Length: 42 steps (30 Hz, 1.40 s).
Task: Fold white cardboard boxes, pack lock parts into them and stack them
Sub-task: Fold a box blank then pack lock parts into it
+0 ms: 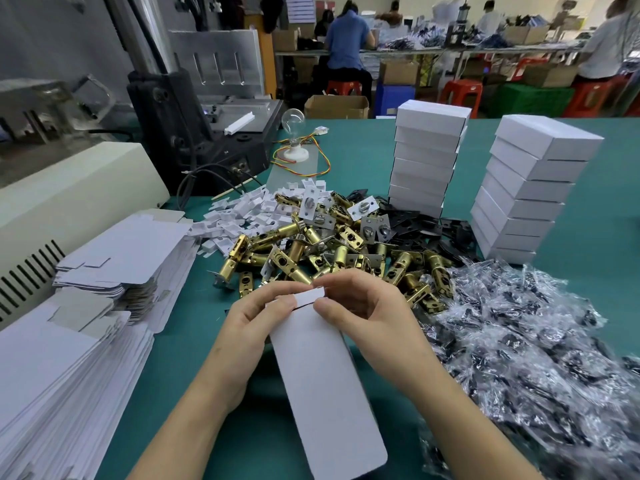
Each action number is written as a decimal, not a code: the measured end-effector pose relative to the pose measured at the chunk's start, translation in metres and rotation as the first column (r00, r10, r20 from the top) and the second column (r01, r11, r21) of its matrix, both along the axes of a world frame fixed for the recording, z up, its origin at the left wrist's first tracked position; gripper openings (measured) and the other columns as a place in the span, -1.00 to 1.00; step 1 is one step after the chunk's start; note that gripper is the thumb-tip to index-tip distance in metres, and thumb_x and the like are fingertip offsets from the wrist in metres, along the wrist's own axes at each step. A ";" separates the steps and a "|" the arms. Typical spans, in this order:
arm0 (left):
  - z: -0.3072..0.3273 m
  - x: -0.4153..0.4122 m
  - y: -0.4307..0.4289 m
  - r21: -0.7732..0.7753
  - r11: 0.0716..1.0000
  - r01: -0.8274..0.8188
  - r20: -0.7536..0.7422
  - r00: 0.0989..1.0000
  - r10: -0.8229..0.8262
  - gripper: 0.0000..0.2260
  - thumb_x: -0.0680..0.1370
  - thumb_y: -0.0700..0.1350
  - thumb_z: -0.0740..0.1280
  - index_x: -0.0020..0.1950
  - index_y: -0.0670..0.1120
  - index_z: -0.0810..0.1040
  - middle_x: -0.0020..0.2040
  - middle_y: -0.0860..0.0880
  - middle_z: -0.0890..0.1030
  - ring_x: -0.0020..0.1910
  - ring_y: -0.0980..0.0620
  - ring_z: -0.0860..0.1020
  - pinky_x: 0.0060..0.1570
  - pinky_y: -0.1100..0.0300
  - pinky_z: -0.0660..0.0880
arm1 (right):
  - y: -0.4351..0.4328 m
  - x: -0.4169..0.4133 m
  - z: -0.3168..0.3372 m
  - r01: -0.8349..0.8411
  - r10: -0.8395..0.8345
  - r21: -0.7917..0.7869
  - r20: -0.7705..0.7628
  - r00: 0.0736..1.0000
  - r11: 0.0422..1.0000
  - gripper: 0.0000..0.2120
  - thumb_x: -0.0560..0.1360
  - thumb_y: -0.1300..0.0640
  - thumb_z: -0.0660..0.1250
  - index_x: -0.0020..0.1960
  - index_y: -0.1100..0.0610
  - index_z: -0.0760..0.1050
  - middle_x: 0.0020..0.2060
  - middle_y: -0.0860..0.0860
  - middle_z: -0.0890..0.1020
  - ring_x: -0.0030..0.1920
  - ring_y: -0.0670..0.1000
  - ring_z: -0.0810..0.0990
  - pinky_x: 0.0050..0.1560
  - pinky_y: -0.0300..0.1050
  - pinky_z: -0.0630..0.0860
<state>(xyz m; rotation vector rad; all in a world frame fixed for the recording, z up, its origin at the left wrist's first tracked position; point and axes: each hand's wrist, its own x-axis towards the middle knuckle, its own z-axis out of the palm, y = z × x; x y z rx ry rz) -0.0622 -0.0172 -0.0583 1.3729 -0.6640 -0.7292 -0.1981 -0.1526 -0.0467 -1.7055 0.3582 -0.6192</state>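
I held a white cardboard box (322,382) in front of me over the green table (356,161), its long plain face turned up and its far end pointing to twelve o'clock. My left hand (258,317) gripped that far end from the nine o'clock side, fingers curled round the edge and thumb on top. My right hand (360,306) came in from three o'clock and pinched the small end flap (310,295) between thumb and forefinger, so both hands were clamped on the box and almost touching each other at the flap. The near end of the box ran down to six o'clock between my forearms. Just past my fingers, at twelve o'clock, lay the heap of brass latch parts (329,251), with loose white plastic pieces (242,213) behind it at eleven o'clock and black plates (415,220) at one o'clock. Clear bags of small dark parts (519,341) spread from three to five o'clock. Flat box blanks (69,358) were piled at nine o'clock, a second pile (131,258) at ten o'clock. Two stacks of closed white boxes stood on the table, one (427,157) at one o'clock, the other (530,192) at two o'clock, well apart from my hands
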 end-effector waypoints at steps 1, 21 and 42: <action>0.000 0.000 -0.001 -0.002 1.000 0.002 0.024 1.000 -0.002 -0.77 0.55 0.00 0.35 0.11 0.05 0.75 0.05 -0.03 0.72 -0.02 0.02 0.67 -0.07 0.18 0.62 | 0.000 0.000 0.000 0.007 -0.007 -0.004 0.004 1.000 1.000 -0.84 0.55 0.09 0.47 0.12 -0.07 0.66 0.00 -0.07 0.73 0.06 -0.01 0.71 0.14 0.13 0.65; -0.003 0.002 -0.001 0.017 1.000 -0.013 0.135 0.991 0.011 -0.78 0.46 0.16 0.45 -0.19 0.03 0.64 -0.22 0.05 0.60 -0.22 0.12 0.52 -0.22 0.27 0.42 | 0.004 -0.002 0.003 -0.009 0.008 -0.027 -0.035 0.999 1.000 -0.72 0.53 0.23 0.48 0.18 -0.04 0.66 0.01 -0.11 0.72 0.05 -0.09 0.71 0.10 -0.16 0.63; -0.001 -0.009 -0.003 -0.058 0.993 -0.099 0.278 0.954 0.111 -0.88 0.60 -0.02 0.46 0.08 0.13 0.78 0.01 0.02 0.76 -0.02 0.04 0.68 -0.09 0.27 0.60 | -0.003 -0.002 0.005 0.180 -0.182 0.038 0.062 0.981 0.983 -0.88 0.56 0.16 0.46 -0.03 -0.06 0.67 -0.09 -0.12 0.72 -0.07 -0.09 0.69 -0.13 -0.24 0.57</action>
